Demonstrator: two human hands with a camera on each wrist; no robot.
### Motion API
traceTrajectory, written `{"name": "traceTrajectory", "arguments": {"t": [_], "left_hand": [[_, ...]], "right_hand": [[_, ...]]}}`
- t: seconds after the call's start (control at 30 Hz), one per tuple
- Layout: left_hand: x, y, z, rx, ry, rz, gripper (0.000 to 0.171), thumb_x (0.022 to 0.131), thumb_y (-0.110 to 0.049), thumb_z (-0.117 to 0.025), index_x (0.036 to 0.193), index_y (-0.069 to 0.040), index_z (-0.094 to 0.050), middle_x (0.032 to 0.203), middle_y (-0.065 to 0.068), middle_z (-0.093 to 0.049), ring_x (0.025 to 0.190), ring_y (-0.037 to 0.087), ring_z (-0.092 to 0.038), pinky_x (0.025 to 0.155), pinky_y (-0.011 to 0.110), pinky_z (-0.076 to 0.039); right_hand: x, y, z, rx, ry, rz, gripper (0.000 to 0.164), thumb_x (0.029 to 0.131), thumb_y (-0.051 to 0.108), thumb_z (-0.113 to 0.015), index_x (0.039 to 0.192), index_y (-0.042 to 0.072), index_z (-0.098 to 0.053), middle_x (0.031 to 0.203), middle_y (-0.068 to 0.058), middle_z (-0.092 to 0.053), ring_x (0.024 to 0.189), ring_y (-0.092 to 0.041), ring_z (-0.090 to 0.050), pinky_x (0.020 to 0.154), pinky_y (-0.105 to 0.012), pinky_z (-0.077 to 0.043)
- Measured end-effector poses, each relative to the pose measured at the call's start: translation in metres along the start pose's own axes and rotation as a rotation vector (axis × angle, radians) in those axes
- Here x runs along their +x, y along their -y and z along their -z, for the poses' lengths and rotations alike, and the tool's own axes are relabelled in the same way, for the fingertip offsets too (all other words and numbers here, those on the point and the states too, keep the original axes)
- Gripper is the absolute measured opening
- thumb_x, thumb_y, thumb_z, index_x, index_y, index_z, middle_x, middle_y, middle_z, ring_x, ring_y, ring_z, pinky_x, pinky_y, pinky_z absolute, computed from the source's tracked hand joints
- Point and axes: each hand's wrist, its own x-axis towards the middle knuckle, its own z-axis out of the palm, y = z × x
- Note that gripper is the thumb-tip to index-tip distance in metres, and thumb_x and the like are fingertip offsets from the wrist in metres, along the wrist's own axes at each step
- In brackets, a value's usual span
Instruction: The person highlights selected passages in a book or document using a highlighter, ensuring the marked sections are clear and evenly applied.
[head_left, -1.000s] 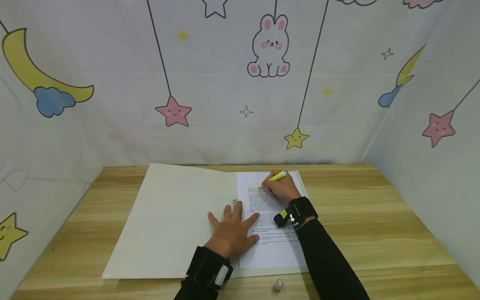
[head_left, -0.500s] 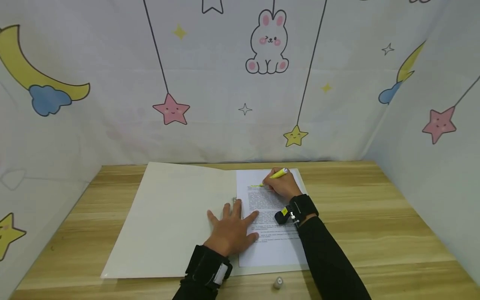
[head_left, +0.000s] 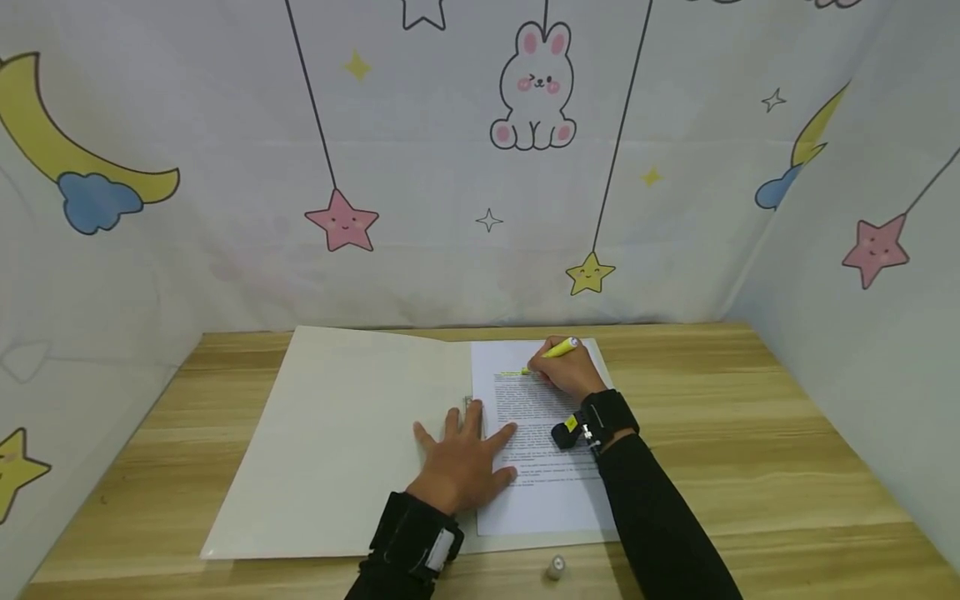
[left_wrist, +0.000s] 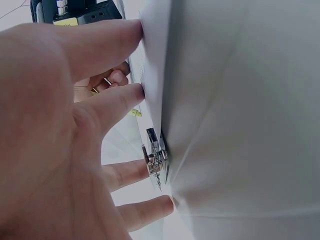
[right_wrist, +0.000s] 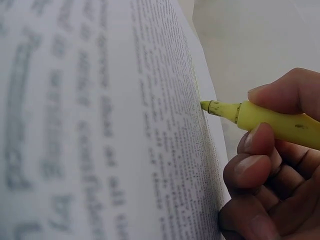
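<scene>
A yellow highlighter (right_wrist: 275, 122) is pinched between the thumb and fingers of my right hand (head_left: 567, 371). Its tip touches the top lines of a printed sheet (head_left: 543, 508), where a short yellow stroke shows in the head view. The sheet lies on the right side of an opened pale folder (head_left: 337, 433). My left hand (head_left: 459, 468) rests with fingers spread over the folder's middle and the sheet's left edge. Close to those fingers is a metal clip (left_wrist: 157, 159) at the folder's spine, seen in the left wrist view; the hand partly covers it in the head view.
A small grey cap (head_left: 555, 568) stands on the wooden table (head_left: 750, 467) in front of the folder. White cloth walls (head_left: 435, 167) with printed stars, moons and a rabbit close off the back and both sides.
The highlighter tip has moved slightly, staying around the top lines of the sheet, and the yellow mark there looks a bit thicker. My left hand stays in place. The head view has shifted slightly.
</scene>
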Motion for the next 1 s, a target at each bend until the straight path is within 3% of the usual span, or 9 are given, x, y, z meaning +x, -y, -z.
{"name": "traceTrajectory", "arguments": {"t": [0.47,1.0], "left_hand": [[-0.0012,-0.0016,0.0016,-0.004,-0.005,0.006,0.059,0.088,-0.056,-0.065,0.143,-0.039,-0.052,0.158,0.017,-0.031,0.141,0.047,-0.031,0.099,0.086,-0.021],[-0.0010,-0.0023,0.0015,-0.019,-0.008,0.007,0.059,0.088,-0.054,-0.067,0.143,-0.038,-0.053,0.158,0.017,-0.032,0.141,0.048,-0.031,0.099,0.087,-0.019]], "right_hand": [[0.0007,-0.0019,0.0011,0.001,-0.011,0.024,0.017,0.079,0.017,-0.077,0.075,0.008,-0.064,0.055,0.001,-0.055,0.053,-0.015,-0.051,0.051,-0.028,-0.041],[-0.0005,-0.0018,0.0056,0.012,-0.004,-0.004,0.015,0.081,0.016,-0.077,0.077,0.009,-0.065,0.058,-0.002,-0.058,0.051,-0.015,-0.051,0.050,-0.027,-0.042]]}}
